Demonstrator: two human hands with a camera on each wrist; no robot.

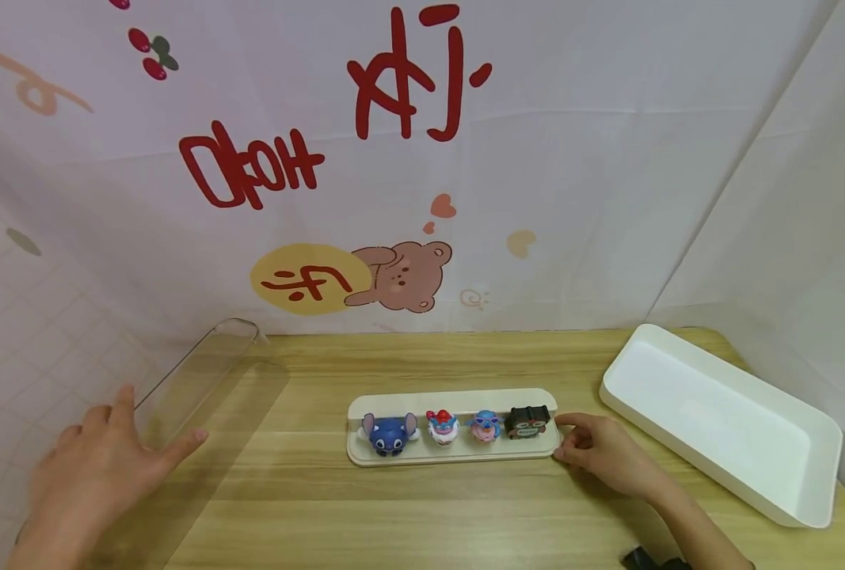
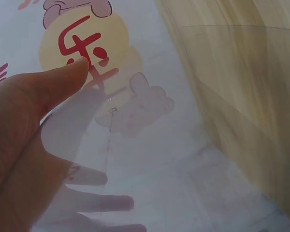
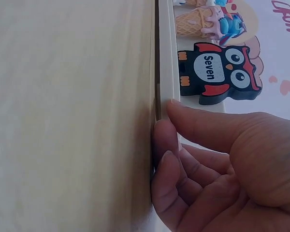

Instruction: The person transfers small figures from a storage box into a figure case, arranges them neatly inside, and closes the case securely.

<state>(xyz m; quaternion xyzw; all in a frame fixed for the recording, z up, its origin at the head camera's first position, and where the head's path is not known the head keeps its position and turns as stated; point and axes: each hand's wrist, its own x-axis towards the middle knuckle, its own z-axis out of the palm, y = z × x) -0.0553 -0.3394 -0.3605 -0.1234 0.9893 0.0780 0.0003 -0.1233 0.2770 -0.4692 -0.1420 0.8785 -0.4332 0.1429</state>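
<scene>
A long, narrow cream display stand (image 1: 458, 459) lies on the table with several small figures in a row. These are a blue big-eared Stitch figure (image 1: 390, 435), a red-and-white figure (image 1: 442, 428), a blue figure with sunglasses on an ice-cream cone (image 1: 485, 427), and a black-and-red owl marked "Seven" (image 3: 213, 72). At the stand's right end, my right hand (image 1: 603, 451) pinches its edge, thumb on top and fingertips underneath. On the left, my left hand (image 1: 97, 471) spreads its fingers beside a clear box-like cover (image 1: 240, 380). Its thumb (image 2: 63, 87) reaches over the clear panel, where pale finger shapes show.
To the right, a white rectangular tray (image 1: 721, 412) sits at an angle near the table edge. White printed cloth (image 1: 572, 158) hangs behind the wooden table (image 1: 365, 522). A black object (image 1: 650, 559) lies at the lower right, near my right forearm.
</scene>
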